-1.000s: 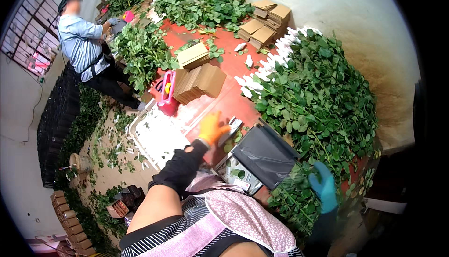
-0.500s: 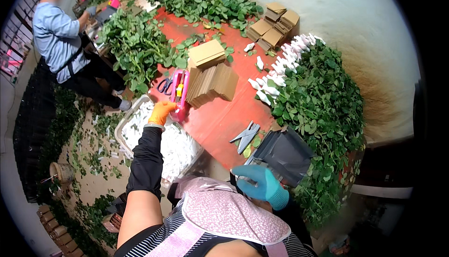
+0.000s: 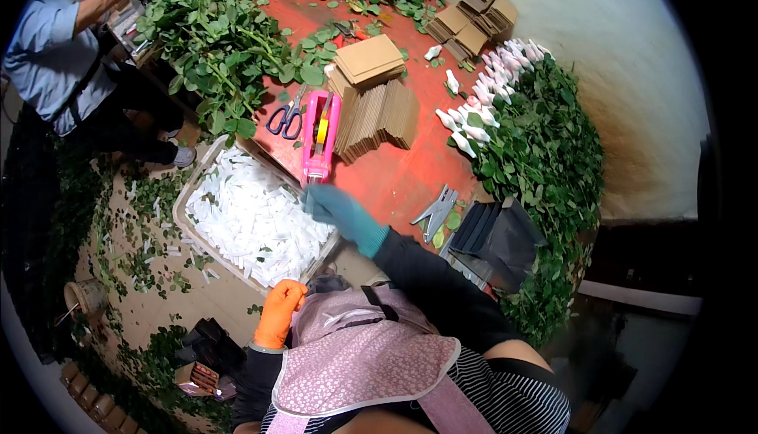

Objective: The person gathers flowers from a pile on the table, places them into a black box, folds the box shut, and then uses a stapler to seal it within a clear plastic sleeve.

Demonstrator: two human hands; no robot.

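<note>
My right hand (image 3: 346, 214), in a teal glove, reaches over to the near end of a pink tape dispenser (image 3: 314, 167) on the red table. Its fingers are smeared by motion, so their grip is unclear. Close to my apron, my left hand (image 3: 278, 313) in an orange glove is closed, fingers curled in; whatever they hold is hidden. Between the hands stands a pale plastic bin (image 3: 180, 211) full of small white pieces (image 3: 253, 217). Dark-handled scissors (image 3: 286, 122) lie left of the dispenser, and stacked cardboard sheets (image 3: 379, 122) stand right of it.
A grey plier-like tool (image 3: 434, 214) lies by a black tray (image 3: 499, 240) at the right. Leafy stems with white-wrapped heads (image 3: 497, 78) line the right side. More foliage (image 3: 217, 55) and cardboard stacks (image 3: 472, 22) sit farther back. Another person (image 3: 55, 63) works at the far left.
My left hand has left the tape dispenser and drawn back to my apron. My right hand has swung left from beside the black tray to the dispenser's near end. The view has shifted.
</note>
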